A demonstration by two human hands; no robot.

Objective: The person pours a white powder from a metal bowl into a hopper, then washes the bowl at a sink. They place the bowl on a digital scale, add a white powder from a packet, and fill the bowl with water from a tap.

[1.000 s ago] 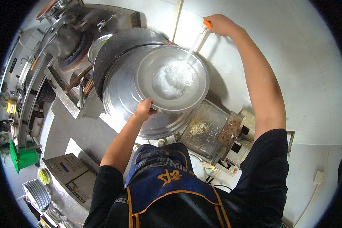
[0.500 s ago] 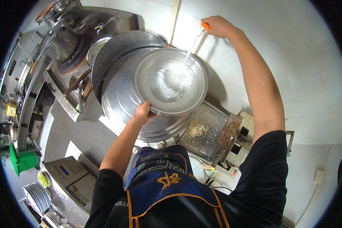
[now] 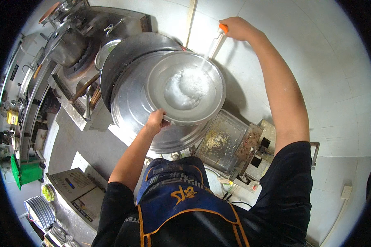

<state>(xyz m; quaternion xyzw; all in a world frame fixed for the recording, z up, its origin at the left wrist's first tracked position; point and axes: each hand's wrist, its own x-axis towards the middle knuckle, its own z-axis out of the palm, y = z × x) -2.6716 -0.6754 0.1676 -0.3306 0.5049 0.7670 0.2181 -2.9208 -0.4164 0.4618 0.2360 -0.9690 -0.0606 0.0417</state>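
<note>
A wide silver metal basin holds water that is stirred up and foaming white under a running stream. My left hand grips its near rim, fingers curled underneath. The basin sits over a large round metal lid, which rests within a tall dark curved metal rim. At the upper right, my right hand is closed round the orange tap handle. Water falls from below that handle into the far right part of the basin. The palm side of my right hand is hidden.
Right of the lid stands a clear tray with yellowish shreds, joined to a grimy metal machine. On the left are a stove with a tall pot, a ladle, a green bin and stacked plates.
Both hands stay where they were, and water still runs into the basin. The foaming patch has changed shape slightly.
</note>
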